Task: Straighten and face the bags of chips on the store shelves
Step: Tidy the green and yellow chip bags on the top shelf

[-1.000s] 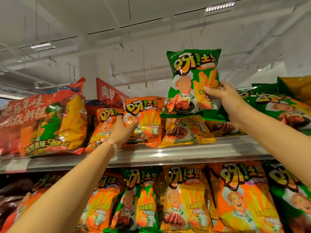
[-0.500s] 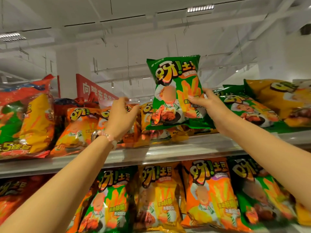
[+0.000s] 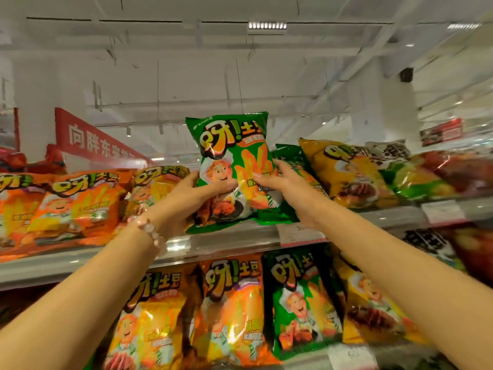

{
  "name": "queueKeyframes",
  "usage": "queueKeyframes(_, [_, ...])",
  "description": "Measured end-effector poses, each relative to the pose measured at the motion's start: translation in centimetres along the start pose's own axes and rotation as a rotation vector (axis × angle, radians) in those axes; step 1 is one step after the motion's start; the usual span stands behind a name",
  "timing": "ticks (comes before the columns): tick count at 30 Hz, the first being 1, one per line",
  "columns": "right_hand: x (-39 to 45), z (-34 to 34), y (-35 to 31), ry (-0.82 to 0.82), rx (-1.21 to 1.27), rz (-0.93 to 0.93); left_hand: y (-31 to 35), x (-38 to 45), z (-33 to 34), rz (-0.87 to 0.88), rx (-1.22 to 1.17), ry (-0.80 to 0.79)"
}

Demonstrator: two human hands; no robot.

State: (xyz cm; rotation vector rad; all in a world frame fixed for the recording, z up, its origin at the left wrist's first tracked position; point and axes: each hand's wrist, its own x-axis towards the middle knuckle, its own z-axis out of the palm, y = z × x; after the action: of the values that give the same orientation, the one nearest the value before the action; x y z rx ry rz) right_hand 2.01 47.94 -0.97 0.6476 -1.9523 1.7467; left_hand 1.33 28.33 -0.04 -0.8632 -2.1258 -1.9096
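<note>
A green chip bag (image 3: 229, 145) stands upright on the top shelf (image 3: 213, 244), its front facing me. My left hand (image 3: 186, 198) grips its lower left side, thumb across the front. My right hand (image 3: 280, 182) holds its right edge, fingers on the front. Orange bags (image 3: 77, 204) lie slumped on the shelf to the left. A yellow bag (image 3: 344, 169) and more green bags (image 3: 290, 161) lean back on the right.
The shelf below holds upright yellow (image 3: 154, 316), orange (image 3: 234, 303) and green bags (image 3: 301, 297). Price tags (image 3: 301, 233) sit on the top shelf's front rail. A red sign (image 3: 98, 142) hangs behind the shelf at left.
My left hand left the orange bags and came right to take the green bag's left side. The green bag came down onto the shelf; the view shifted right.
</note>
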Motion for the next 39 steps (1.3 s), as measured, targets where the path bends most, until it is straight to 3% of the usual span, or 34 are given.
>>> queueKeyframes(7, [-0.9, -5.1, -0.1, -0.076, -0.302, -0.052, -1.0, 1.0, 4.0, 0.019, -0.038, 0.003])
queueKeyframes(9, [-0.9, -7.8, -0.3, 0.063, -0.374, -0.138, -1.1, 1.3, 4.8, 0.029, -0.015, 0.018])
queueKeyframes(12, [-0.1, -13.4, -0.2, 0.412, -0.581, -0.279, -1.2, 1.6, 5.8, 0.038, -0.007, 0.049])
queueKeyframes(15, [1.3, -18.6, 1.0, 0.595, -0.981, -0.105, -1.3, 1.9, 6.5, 0.039, -0.012, 0.071])
queueKeyframes(17, [1.8, -20.5, 1.9, 0.550, -1.060, 0.078, -1.4, 2.0, 6.8, 0.030, -0.011, 0.083])
queueKeyframes(21, [2.4, -21.6, 3.4, 0.363, -0.777, 0.243, -1.3, 1.8, 7.1, 0.020, 0.011, 0.110])
queueKeyframes(24, [2.5, -21.8, 3.9, 0.331, -0.505, 0.278, -1.3, 1.7, 7.2, 0.017, 0.017, 0.122])
queueKeyframes(39, [2.6, -22.5, 3.0, 0.382, -0.225, 0.309, -0.2, 0.3, 5.2, 0.059, 0.025, 0.147])
